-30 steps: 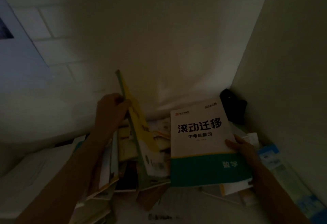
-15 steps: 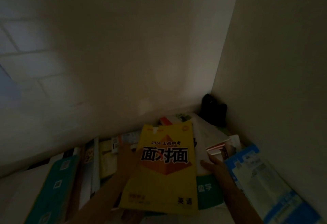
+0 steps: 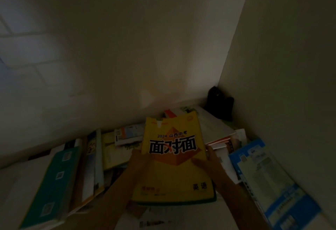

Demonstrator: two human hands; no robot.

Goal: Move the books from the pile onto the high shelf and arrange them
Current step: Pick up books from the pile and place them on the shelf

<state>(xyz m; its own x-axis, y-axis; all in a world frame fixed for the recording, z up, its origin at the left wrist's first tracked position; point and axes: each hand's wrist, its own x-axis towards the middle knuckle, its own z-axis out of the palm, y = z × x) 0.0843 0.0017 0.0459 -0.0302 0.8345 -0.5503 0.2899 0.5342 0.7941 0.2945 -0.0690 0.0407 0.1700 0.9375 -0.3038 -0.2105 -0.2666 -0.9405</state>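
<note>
a dim corner of a shelf (image 3: 127, 219) crowded with books. a person holds a yellow book (image 3: 172, 159) flat, cover up, between both hands. the left hand (image 3: 140, 160) grips its left edge, though its fingers are too dark to make out clearly. the right hand (image 3: 207, 164) grips the right edge, thumb lying on the cover, fingertips (image 3: 211, 150) curled round the side. left of the left hand lies a green book (image 3: 52, 186); right of the right fingers, a blue and white book (image 3: 272, 180). beyond the fingertips, a black object (image 3: 220, 102) sits in the corner.
</note>
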